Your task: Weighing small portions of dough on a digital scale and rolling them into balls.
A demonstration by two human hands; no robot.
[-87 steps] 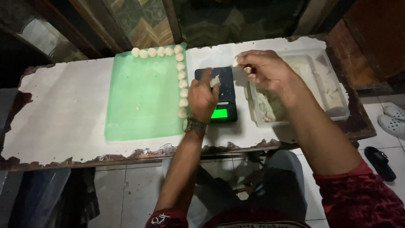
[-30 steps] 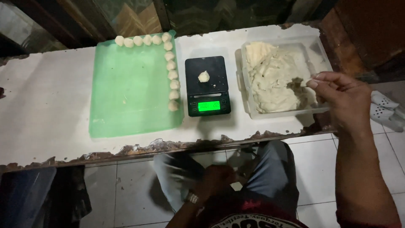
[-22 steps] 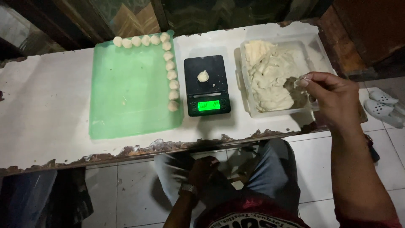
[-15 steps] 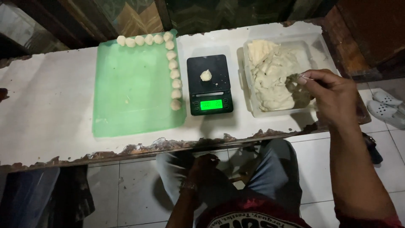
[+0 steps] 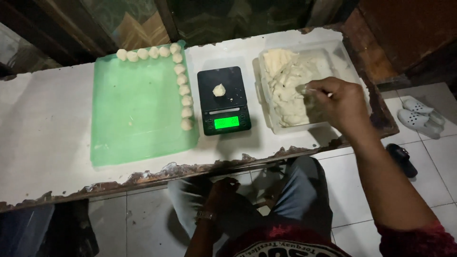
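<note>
My right hand (image 5: 339, 105) reaches into a clear plastic tub (image 5: 354, 66) and is closed on a small utensil whose tip digs into the pale dough mass (image 5: 284, 85). Left of the tub stands a black scale (image 5: 223, 101) with a lit green display, and one small dough lump (image 5: 219, 89) lies on its platform. A green tray (image 5: 138, 114) further left carries several dough balls (image 5: 183, 90) lined along its top and right edges. My left hand (image 5: 223, 190) rests low on my lap under the table edge, in shadow, and nothing shows in it.
The white tabletop (image 5: 43, 138) has a ragged, chipped front edge. To the right, a pair of pale sandals (image 5: 419, 119) and a dark shoe (image 5: 402, 159) sit on the tiled floor. Dark wooden panels stand behind the table.
My right hand has moved left from the tub's right rim to over the dough, with the utensil now in it. My left hand, earlier at the scale, stays on my lap.
</note>
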